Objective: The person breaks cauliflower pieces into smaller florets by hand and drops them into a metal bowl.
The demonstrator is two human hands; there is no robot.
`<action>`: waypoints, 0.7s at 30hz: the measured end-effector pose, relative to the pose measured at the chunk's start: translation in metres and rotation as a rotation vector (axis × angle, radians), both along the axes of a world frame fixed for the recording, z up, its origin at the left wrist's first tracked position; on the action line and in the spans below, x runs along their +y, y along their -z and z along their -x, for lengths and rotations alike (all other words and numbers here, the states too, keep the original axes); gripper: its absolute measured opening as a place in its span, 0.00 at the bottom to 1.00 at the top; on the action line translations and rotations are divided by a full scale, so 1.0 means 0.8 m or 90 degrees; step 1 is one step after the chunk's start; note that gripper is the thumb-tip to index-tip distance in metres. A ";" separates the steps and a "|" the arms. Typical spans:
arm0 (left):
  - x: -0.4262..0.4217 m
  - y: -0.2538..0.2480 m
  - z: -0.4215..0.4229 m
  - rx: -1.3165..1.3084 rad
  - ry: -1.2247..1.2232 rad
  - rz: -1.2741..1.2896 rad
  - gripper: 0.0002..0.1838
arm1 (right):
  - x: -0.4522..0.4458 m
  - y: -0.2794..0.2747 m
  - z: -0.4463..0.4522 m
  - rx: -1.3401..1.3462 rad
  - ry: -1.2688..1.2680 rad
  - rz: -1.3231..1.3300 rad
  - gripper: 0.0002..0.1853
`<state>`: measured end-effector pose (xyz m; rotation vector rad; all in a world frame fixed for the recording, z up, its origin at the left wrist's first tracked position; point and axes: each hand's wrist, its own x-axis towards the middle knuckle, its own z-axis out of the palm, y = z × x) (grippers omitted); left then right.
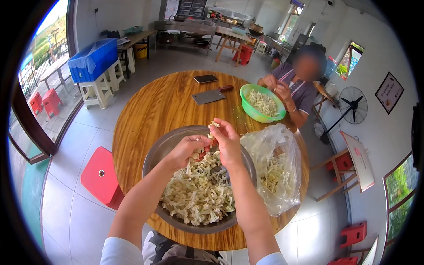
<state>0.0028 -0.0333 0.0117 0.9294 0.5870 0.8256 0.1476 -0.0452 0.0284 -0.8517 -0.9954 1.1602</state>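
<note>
Over a wide metal bowl (152, 201), my two hands meet at a small piece of cauliflower (212, 132). My right hand (227, 142) pinches it between thumb and fingers. The fingers of my left hand (187, 151) are closed at its lower end, and more small florets show beneath that hand. Many broken cauliflower florets (194, 194) fill the bowl. Right of it lies a clear plastic bag (289, 176) with more cauliflower (270, 176) inside.
A cleaver (207, 97) and a dark phone (205, 78) lie on the round wooden table (137, 115). Across it, a person (304, 84) works over a green bowl (247, 107) of cauliflower. A red stool (98, 174) stands left, a fan (353, 106) right.
</note>
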 end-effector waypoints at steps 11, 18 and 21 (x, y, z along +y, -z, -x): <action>0.008 0.009 -0.007 0.022 -0.185 -0.015 0.07 | 0.004 0.014 -0.001 -0.085 -0.018 0.080 0.14; 0.010 0.015 -0.009 0.185 -0.231 -0.128 0.12 | 0.003 0.013 0.001 -0.123 -0.014 0.078 0.13; 0.009 0.017 -0.009 0.222 -0.225 -0.165 0.12 | 0.005 0.016 0.001 -0.159 -0.005 0.079 0.13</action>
